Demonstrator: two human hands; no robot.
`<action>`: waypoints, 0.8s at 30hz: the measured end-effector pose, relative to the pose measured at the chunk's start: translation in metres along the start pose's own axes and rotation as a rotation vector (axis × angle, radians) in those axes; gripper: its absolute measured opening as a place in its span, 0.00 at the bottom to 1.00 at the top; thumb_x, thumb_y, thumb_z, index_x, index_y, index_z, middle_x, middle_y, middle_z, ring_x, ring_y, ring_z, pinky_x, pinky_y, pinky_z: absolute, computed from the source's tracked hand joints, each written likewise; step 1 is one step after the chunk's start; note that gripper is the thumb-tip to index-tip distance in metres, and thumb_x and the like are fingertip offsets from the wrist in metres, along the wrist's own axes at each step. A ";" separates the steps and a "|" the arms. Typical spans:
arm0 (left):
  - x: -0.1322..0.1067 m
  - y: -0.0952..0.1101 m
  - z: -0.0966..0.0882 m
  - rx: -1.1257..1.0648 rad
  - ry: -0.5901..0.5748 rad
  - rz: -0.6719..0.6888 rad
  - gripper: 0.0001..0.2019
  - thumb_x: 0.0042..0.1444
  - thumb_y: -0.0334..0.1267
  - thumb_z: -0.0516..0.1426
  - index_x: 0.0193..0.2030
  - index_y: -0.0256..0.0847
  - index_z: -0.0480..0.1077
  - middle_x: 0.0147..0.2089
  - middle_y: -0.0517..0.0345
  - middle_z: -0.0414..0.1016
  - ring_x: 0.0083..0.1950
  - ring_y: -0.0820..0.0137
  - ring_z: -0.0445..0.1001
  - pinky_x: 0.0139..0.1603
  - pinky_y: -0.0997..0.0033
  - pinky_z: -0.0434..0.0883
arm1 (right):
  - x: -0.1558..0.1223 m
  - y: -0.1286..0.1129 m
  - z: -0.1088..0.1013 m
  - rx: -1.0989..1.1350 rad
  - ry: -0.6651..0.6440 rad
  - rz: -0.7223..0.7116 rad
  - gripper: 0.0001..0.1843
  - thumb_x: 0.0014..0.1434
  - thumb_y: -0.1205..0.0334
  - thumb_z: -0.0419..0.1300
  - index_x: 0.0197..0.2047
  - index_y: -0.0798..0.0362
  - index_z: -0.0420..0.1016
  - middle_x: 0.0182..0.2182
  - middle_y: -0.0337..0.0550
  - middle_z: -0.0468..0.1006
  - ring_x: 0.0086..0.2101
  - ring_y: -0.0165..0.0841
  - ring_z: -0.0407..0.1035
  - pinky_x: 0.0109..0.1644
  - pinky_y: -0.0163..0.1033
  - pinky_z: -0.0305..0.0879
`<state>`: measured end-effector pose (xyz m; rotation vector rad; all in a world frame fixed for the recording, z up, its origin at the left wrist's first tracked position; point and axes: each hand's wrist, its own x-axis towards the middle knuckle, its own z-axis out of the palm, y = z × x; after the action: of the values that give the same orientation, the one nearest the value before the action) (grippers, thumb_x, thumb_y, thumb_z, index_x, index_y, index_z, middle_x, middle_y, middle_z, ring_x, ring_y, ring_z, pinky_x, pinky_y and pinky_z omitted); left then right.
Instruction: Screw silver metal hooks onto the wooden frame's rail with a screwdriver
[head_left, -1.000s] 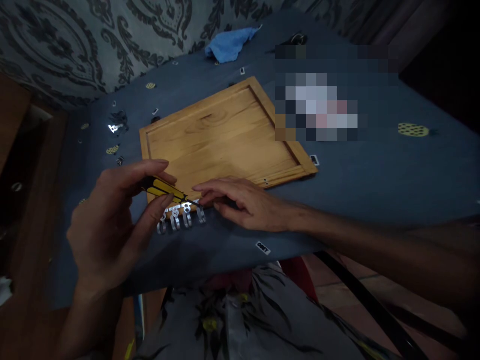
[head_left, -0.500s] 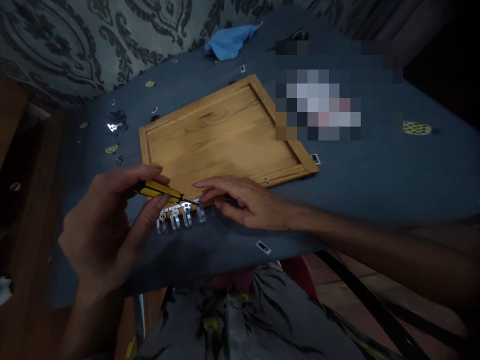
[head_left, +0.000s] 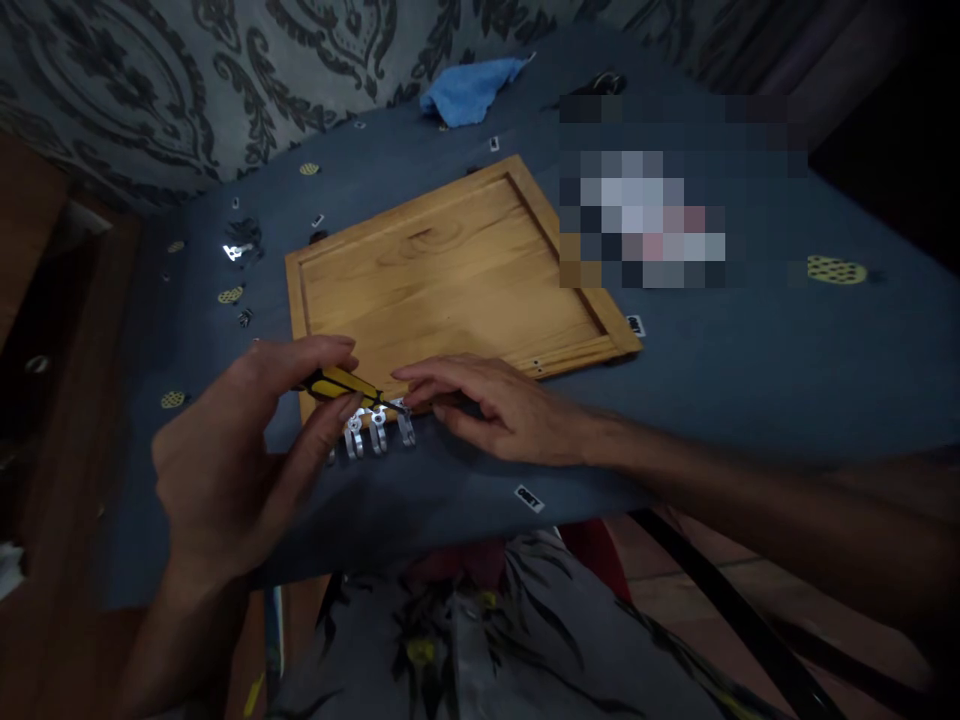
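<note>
Left hand (head_left: 221, 460) grip closed on yellow-black screwdriver (head_left: 343, 386). Right hand (head_left: 502, 412) half-curled by metal hooks (head_left: 378, 420), can't tell if gripping. Tabletop (head_left: 735, 380) label (head_left: 529, 498) seems to read "OBEY".

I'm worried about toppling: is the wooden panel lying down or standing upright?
Lying down: the framed wooden panel shows its recessed face upward on the blue tablecloth.

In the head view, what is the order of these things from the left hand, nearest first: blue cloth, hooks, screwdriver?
1. Screwdriver: held in the left hand, between thumb and fingers.
2. Hooks: just to the hand's right, along the board's near edge.
3. Blue cloth: farthest, beyond the board's far edge.
</note>
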<state>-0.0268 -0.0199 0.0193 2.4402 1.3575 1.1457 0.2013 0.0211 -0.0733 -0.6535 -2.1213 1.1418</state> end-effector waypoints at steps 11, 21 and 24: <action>0.005 -0.003 0.007 -0.048 -0.011 0.118 0.25 0.56 0.24 0.65 0.59 0.47 0.73 0.49 0.60 0.81 0.48 0.70 0.78 0.51 0.70 0.75 | 0.000 0.002 0.001 -0.029 0.001 -0.027 0.24 0.65 0.71 0.52 0.63 0.53 0.63 0.49 0.45 0.83 0.51 0.34 0.76 0.57 0.46 0.68; 0.008 0.000 0.007 -0.086 0.017 0.179 0.23 0.55 0.23 0.66 0.57 0.43 0.75 0.45 0.61 0.81 0.43 0.78 0.77 0.43 0.78 0.76 | 0.000 0.002 0.001 -0.009 0.006 -0.030 0.24 0.66 0.71 0.52 0.64 0.51 0.64 0.49 0.45 0.83 0.50 0.35 0.76 0.58 0.48 0.68; 0.009 0.001 0.006 -0.154 -0.007 0.121 0.26 0.55 0.21 0.65 0.58 0.48 0.74 0.48 0.65 0.81 0.48 0.78 0.79 0.50 0.79 0.76 | 0.000 0.002 0.001 -0.002 0.005 -0.022 0.25 0.65 0.71 0.52 0.65 0.50 0.63 0.49 0.45 0.82 0.51 0.35 0.76 0.58 0.47 0.69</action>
<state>-0.0195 -0.0122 0.0208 2.4413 1.0885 1.2184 0.2011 0.0219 -0.0758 -0.6320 -2.1201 1.1254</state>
